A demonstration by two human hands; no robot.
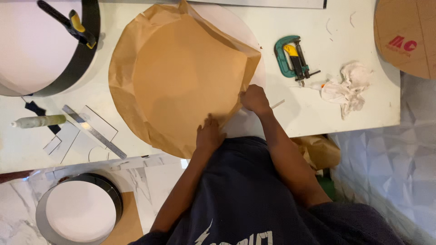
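A large round disc covered in brown kraft paper (186, 77) lies on the white table (295, 113), its loose paper edges folded up around the rim. My left hand (209, 135) presses flat on the paper at the near edge. My right hand (255, 99) pinches the paper's edge at the disc's right side, where a bare white part of the disc (247, 124) shows under the peeled paper.
A green C-clamp (291, 54) and a crumpled white rag (347, 88) lie to the right. A metal ruler (93, 131), a tube (38, 121) and white offcuts sit left. A black-rimmed white drum (41, 45) with a clamp stands far left; another round frame (79, 211) is on the floor.
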